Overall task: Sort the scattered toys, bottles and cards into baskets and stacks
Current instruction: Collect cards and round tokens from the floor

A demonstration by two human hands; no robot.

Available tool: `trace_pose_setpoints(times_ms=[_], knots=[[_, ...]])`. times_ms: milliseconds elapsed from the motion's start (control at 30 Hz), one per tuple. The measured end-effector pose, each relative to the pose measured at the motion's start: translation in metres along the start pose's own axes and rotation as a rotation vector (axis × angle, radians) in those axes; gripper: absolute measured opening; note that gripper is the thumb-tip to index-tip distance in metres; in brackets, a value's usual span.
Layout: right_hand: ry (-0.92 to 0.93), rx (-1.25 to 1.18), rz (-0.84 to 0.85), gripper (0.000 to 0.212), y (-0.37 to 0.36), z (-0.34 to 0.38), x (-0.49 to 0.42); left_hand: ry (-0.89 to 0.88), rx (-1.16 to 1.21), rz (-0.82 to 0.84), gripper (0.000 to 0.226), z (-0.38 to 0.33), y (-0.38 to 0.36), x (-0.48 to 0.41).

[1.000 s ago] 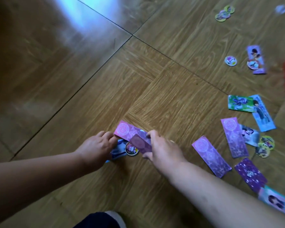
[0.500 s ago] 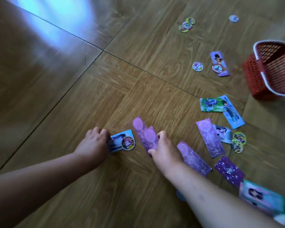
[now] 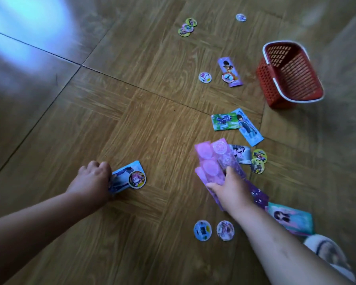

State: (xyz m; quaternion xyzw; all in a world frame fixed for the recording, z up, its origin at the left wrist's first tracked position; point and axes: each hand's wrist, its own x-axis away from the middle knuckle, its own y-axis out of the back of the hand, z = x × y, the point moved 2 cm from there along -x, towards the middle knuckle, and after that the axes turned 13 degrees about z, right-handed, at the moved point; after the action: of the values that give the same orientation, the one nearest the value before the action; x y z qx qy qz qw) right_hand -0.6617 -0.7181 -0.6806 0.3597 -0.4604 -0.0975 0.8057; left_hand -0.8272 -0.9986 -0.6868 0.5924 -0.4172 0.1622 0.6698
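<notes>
carrying pink cards [image 3: 209,163] rightward, right hand [image 3: 228,187] advanced.

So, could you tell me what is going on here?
A person is gathering cards scattered on a wooden floor. The right hand grips a fan of purple cards; the left hand holds a blue card by one end, a round disc lying on it. More cards and discs lie around, and the red basket looks empty.

I have one view — the head camera, wide-angle, looking forward and steeply down at the wooden floor [image 3: 144,112], close above the left hand [image 3: 93,179] and the right hand [image 3: 231,191].
</notes>
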Motion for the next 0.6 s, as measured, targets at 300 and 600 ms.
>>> trace_pose_setpoints(times_ms=[300,600], knots=[[-0.219,-0.065,-0.095,0.075,0.020,-0.010,-0.030,0.041,0.088,-0.008,0.048,-0.009,0.001,0.006],[-0.064,-0.294,-0.202,0.046,0.026,-0.011,-0.026,0.009,0.283,-0.206,0.028,-0.030,0.016,0.023]])
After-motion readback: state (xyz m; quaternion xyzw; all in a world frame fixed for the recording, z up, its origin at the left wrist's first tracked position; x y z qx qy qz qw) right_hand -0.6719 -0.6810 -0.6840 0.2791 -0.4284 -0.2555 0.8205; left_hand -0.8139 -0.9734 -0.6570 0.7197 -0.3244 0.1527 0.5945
